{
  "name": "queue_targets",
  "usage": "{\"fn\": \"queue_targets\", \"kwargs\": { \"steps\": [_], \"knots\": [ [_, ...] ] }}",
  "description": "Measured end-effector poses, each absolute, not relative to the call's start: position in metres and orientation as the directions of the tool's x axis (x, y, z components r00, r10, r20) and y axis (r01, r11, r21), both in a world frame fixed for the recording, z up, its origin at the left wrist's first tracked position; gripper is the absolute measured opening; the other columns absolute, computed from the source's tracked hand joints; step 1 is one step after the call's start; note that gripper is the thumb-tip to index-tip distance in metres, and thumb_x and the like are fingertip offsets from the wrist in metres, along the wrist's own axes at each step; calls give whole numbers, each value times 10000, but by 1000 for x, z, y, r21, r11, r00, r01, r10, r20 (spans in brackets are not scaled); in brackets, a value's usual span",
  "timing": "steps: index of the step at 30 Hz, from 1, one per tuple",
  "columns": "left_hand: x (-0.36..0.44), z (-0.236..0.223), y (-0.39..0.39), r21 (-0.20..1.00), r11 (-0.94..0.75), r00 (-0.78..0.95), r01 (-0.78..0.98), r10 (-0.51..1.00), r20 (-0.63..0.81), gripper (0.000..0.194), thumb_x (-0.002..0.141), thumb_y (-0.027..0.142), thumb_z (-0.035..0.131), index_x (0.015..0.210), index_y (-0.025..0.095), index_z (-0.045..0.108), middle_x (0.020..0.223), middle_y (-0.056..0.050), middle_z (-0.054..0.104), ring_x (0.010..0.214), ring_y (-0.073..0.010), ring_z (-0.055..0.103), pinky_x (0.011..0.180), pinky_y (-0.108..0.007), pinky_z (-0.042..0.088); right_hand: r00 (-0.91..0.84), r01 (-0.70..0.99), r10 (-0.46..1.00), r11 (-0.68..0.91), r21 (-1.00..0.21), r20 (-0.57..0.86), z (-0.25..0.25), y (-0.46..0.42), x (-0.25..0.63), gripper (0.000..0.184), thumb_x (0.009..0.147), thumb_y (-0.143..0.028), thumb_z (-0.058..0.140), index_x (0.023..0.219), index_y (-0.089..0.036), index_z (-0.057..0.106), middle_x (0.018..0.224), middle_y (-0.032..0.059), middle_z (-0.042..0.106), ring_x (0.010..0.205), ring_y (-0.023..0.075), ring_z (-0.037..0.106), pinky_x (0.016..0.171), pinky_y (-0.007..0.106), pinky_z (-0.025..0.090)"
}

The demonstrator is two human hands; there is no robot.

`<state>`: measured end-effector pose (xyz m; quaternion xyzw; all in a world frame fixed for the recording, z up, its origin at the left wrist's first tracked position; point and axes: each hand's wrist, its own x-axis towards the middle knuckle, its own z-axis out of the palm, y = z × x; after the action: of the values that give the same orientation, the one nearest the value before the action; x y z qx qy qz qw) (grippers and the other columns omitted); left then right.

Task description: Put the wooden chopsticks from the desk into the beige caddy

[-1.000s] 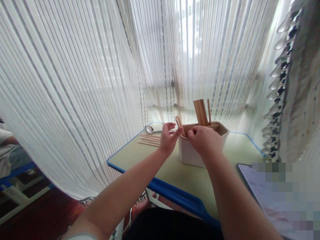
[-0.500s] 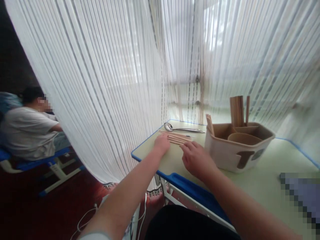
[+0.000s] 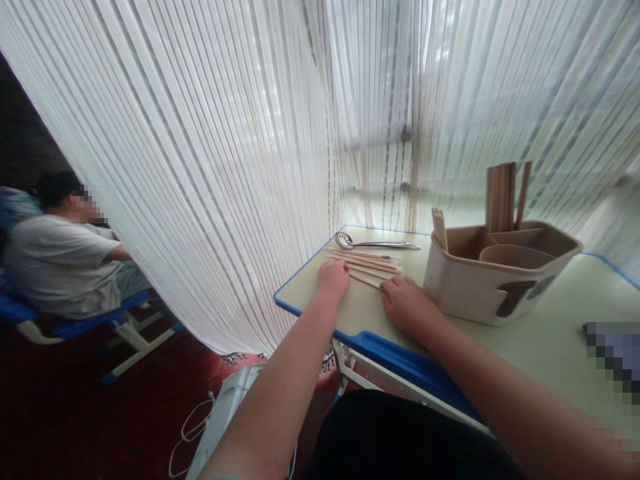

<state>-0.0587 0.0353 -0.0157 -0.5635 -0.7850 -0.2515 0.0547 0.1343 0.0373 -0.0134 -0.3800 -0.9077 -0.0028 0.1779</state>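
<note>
Several thin wooden chopsticks (image 3: 371, 261) lie side by side on the desk. One chopstick (image 3: 365, 281) lies apart at the front, slanting between my two hands. My left hand (image 3: 333, 279) is closed at its far left end, fingertips against the sticks. My right hand (image 3: 407, 303) rests low on the desktop, its curled fingers pinching the near right end. Behind the sticks lies a slotted metal spoon (image 3: 345, 241) with a long handle. Just right of my right hand stands a beige divided utensil holder (image 3: 463, 293).
Light chopsticks (image 3: 439, 227) and a darker bundle (image 3: 500, 198) stand in the holder. The pale desk (image 3: 505, 360) has a blue edge. A pixelated flat object (image 3: 617, 357) lies at right. White string curtains (image 3: 225, 167) hang around; a person (image 3: 65, 267) sits at left.
The front chopstick now lies separated from the row, slanting between my hands. The view has shifted, so desk and holder appear further right and higher.
</note>
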Motion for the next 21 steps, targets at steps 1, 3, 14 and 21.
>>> {"fn": "queue_targets", "kwargs": {
  "steps": [1,3,14,21],
  "knots": [
    [-58,-15,35,331,246,-364,911,858,363,222,791,167,491,874,197,695,1025,-100,636,997,-216,557,926,-337,421,-645,697,697,705,-133,314,-13,38,134,341,907,-246,342,1052,-133,629,1046,144,617,1025,242,507,911,326,366],
    [-58,-14,33,325,266,-376,908,858,351,214,785,167,498,861,204,695,1019,-92,640,1010,-211,554,938,-332,416,-642,704,710,695,-147,288,-13,38,134,342,910,-242,330,994,-139,646,1005,140,628,977,240,526,870,323,384],
    [-48,-15,52,209,194,-257,959,906,337,577,894,470,298,1416,225,324,1516,-70,251,1394,-325,171,1104,-530,190,-557,766,765,624,-156,324,-29,45,131,558,892,-391,373,1348,-74,413,1445,206,329,1331,312,274,1055,396,238],
    [-38,-16,63,142,101,-139,985,948,287,772,826,703,144,1323,189,437,1385,-134,450,1302,-316,350,1073,-550,209,-624,720,731,675,-162,276,-25,45,131,449,913,-386,317,1168,-101,554,1277,188,508,1193,248,442,1017,344,288]
  ]
}}
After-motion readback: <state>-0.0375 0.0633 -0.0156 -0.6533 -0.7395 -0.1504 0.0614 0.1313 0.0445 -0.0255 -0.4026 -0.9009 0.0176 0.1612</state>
